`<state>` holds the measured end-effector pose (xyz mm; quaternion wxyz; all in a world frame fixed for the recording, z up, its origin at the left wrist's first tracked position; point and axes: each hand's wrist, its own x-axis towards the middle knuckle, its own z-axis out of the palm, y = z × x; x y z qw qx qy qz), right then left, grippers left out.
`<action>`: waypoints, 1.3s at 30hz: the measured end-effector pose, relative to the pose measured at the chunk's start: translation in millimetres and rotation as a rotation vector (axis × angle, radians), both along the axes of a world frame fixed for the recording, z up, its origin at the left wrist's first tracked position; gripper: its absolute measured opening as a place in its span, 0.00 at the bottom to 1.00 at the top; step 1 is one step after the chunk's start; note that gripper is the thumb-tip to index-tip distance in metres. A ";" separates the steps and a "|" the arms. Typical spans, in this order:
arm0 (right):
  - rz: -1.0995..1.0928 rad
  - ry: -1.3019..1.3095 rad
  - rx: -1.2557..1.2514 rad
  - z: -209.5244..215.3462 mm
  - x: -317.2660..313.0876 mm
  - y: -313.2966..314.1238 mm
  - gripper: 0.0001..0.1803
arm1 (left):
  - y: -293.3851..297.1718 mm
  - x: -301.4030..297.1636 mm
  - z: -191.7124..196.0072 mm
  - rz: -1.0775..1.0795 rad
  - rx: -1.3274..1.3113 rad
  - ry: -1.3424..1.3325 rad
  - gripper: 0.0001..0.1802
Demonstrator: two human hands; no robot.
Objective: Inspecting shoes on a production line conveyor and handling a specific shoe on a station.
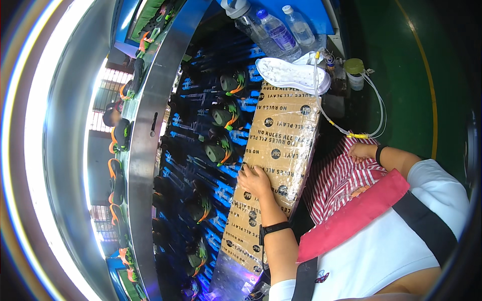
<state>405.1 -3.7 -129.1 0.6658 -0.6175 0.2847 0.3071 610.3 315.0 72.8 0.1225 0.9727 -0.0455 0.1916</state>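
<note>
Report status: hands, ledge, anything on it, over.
Left hand resting on brown, film-wrapped ledge. Right hand curled by red-and-white striped apron. White shoe sole at ledge's far end.

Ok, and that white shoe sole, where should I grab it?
Probably by its long edges near the middle, coming from above: the white shoe sole lies across the far end of the cardboard-covered ledge, with nothing over that part. Avoid the right end, where the thin tube passes across it.
</note>
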 end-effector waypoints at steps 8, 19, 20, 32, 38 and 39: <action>-0.030 -0.015 0.054 1.5 -2.5 -1.0 0.11 | 0.3 -0.6 -0.2 0.009 0.001 0.019 0.24; -0.016 -0.009 0.020 -2.5 -1.1 0.5 0.11 | 0.7 -0.4 -1.5 0.010 0.005 0.010 0.24; -0.016 -0.012 0.017 -2.4 -1.4 0.4 0.11 | 0.4 -0.2 -1.7 0.008 0.005 0.010 0.24; -0.047 -0.005 0.049 -1.7 -6.7 -2.1 0.11 | -5.7 -0.2 -0.4 -0.014 -0.002 0.019 0.24; -0.026 -0.022 0.051 -0.5 0.9 0.3 0.11 | 3.2 -0.4 0.0 0.007 0.003 -0.002 0.24; -0.033 -0.024 0.057 -1.0 0.5 0.2 0.11 | 3.0 -0.1 -0.3 0.006 0.001 -0.002 0.24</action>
